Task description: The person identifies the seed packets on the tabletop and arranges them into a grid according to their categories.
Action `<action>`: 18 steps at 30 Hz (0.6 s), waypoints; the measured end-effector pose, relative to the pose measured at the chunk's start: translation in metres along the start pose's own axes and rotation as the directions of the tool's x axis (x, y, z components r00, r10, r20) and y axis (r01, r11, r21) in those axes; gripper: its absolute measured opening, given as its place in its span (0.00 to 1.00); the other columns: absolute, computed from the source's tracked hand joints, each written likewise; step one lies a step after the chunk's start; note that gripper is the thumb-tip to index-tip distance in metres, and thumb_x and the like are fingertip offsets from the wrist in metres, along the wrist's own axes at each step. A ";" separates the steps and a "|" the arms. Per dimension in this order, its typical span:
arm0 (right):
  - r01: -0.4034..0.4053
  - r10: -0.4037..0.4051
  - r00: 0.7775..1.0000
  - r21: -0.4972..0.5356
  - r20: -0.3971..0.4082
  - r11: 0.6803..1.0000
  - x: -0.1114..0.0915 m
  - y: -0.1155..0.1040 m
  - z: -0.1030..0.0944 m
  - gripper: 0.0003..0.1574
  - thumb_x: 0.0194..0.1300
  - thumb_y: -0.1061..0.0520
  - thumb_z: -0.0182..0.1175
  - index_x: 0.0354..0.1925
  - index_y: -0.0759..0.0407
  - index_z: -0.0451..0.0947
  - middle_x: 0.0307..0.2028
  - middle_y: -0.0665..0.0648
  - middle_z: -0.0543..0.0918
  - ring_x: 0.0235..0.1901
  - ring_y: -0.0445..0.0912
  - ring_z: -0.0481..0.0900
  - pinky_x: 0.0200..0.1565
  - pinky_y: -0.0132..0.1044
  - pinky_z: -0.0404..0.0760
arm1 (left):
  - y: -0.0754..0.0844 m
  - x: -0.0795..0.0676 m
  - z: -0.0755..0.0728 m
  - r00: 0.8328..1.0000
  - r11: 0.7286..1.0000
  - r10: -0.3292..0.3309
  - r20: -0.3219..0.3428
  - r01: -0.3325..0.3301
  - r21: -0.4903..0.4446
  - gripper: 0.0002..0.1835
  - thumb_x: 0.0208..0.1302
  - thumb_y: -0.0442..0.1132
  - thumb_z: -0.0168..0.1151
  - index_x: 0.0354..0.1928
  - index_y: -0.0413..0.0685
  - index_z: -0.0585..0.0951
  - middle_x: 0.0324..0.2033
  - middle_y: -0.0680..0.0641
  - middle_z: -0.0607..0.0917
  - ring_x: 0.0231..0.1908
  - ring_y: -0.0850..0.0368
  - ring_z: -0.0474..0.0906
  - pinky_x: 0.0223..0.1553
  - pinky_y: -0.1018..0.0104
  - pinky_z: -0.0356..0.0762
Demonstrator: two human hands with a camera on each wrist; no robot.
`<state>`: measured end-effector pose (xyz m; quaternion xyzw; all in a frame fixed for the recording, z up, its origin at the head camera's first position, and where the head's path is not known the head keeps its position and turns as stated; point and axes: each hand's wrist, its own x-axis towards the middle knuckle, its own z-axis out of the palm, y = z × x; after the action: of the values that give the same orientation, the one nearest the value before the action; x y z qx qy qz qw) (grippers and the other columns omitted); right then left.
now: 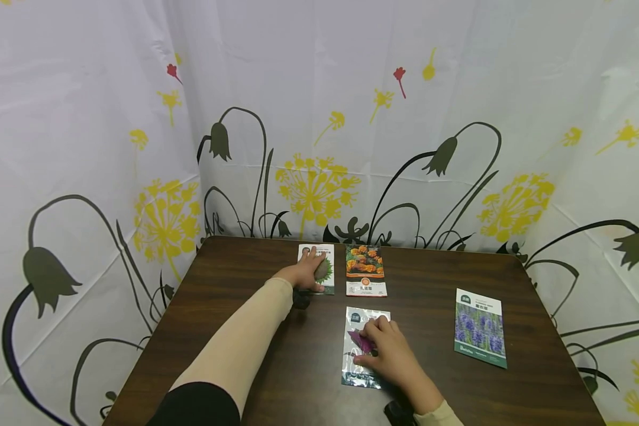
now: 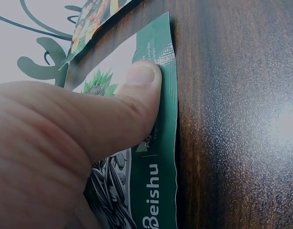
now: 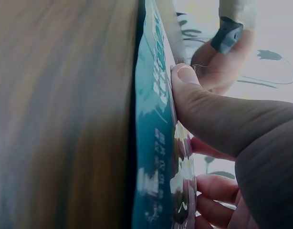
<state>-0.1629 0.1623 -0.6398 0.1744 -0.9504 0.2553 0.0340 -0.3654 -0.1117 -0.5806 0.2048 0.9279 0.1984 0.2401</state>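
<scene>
My left hand [image 1: 301, 272] rests on a sunflower seed packet [image 1: 330, 253] at the table's back edge, fingers spread over it. In the left wrist view its thumb [image 2: 141, 90] presses the packet's green lower strip, near printed striped seeds. Closer to me, my right hand [image 1: 391, 350] lies over a shiny packet with a purple picture [image 1: 353, 374]. The right wrist view has that packet [image 3: 153, 143] almost edge-on, with thumb and fingertips touching its printed face; no finger shows beneath it.
An orange marigold packet [image 1: 365, 272] lies just right of the sunflower one. Farther right, a packet with purple-blue flowers [image 1: 480, 328] lies slightly turned. All are on a dark wooden table [image 1: 420, 278], with a flower-print curtain [image 1: 319, 89] behind.
</scene>
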 end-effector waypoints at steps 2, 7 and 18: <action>0.015 -0.015 1.000 0.005 0.003 1.000 0.003 -0.002 0.003 0.34 0.49 0.35 0.86 0.48 0.43 0.82 0.41 0.44 0.71 0.42 0.42 0.65 0.43 0.39 0.66 | 0.000 0.000 0.000 1.000 1.000 0.001 -0.002 -0.001 -0.005 0.59 0.69 0.47 0.78 0.90 0.48 0.49 0.89 0.35 0.35 0.88 0.32 0.27 0.83 0.33 0.53; 0.045 -0.045 0.999 0.020 0.021 0.999 0.010 -0.010 0.012 0.35 0.50 0.34 0.86 0.49 0.42 0.82 0.43 0.44 0.73 0.43 0.42 0.66 0.44 0.38 0.68 | -0.002 0.003 0.001 1.000 1.000 0.007 -0.003 -0.007 0.005 0.59 0.69 0.48 0.78 0.90 0.47 0.49 0.88 0.34 0.36 0.88 0.31 0.28 0.83 0.33 0.54; 0.150 -0.148 0.986 -0.015 0.073 0.989 0.031 -0.036 0.021 0.34 0.51 0.32 0.85 0.47 0.42 0.80 0.43 0.45 0.72 0.41 0.42 0.65 0.42 0.36 0.68 | -0.001 -0.001 0.001 1.000 1.000 0.015 -0.017 -0.014 0.026 0.58 0.69 0.48 0.78 0.89 0.46 0.50 0.88 0.33 0.38 0.88 0.30 0.30 0.83 0.33 0.53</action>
<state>-0.1785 0.1135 -0.6362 0.2536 -0.9379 0.2360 0.0207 -0.3643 -0.1124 -0.5815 0.2128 0.9310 0.1899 0.2279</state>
